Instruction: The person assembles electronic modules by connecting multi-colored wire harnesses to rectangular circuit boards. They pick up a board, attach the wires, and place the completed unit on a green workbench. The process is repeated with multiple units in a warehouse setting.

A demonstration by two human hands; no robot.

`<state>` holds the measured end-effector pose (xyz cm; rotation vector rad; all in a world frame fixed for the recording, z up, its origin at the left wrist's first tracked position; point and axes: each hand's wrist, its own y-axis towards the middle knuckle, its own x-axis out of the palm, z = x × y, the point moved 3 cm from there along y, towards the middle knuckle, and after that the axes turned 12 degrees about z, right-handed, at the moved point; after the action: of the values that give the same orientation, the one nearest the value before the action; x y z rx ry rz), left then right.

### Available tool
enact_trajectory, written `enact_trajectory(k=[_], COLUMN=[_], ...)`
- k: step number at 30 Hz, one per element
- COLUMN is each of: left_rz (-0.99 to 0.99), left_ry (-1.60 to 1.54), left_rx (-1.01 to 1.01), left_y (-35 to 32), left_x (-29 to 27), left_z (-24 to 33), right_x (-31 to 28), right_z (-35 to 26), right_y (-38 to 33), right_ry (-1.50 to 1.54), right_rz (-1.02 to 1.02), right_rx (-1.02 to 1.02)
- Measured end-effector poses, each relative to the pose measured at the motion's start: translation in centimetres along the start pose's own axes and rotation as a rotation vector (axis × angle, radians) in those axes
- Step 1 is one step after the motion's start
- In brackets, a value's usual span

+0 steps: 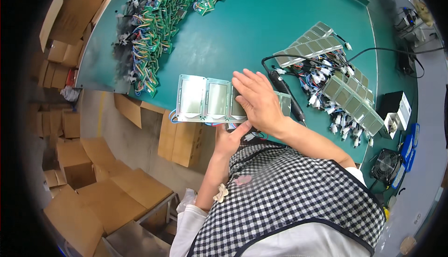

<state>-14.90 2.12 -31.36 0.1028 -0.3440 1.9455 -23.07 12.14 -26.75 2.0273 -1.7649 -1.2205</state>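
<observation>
Right hand (258, 102) flat, fingers spread, pressing down on display panel (238, 107) at near edge of green desk (261, 28) — no closed grip. Left hand (229, 140) cups panel edge from below. Best: keep press even, row of panels (205, 99) aligned — soldering iron (285, 90) just beside.

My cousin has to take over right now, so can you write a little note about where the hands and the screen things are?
Right hand: flat, palm down on the row of grey rectangular display panels at the near edge of the green table.
Left hand: at the table edge below that row, thumb up against it.
Black pen-shaped corded tool: lying just right of the hand.
More panels with coloured wires: laid out to the right.
Heap of small green circuit boards: far left.
Progress cannot be judged.
</observation>
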Motion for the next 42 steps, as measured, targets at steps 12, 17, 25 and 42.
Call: enact_trajectory(k=[12, 17, 25, 42], left_rz=[0.123, 0.156, 0.196, 0.28], left_ry=[0.001, 0.019, -0.081, 0.057], left_rx=[-0.048, 0.059, 0.024, 0.062], left_y=[-0.8, -0.9, -0.9, -0.2], left_x=[-2.4, -1.5, -0.8, -0.6], left_z=[-0.6, 1.2, 1.9, 1.6], right_x=[1.1, 1.4, 1.3, 1.1], right_z=[-0.8, -1.5, -1.4, -0.5], right_y=[0.7, 0.9, 0.4, 3.5], right_ry=[0.248, -0.03, 0.134, 0.266], right_rz=[0.139, 0.014, 0.116, -0.429], right_rx=[0.151, -0.12, -0.171, 0.082])
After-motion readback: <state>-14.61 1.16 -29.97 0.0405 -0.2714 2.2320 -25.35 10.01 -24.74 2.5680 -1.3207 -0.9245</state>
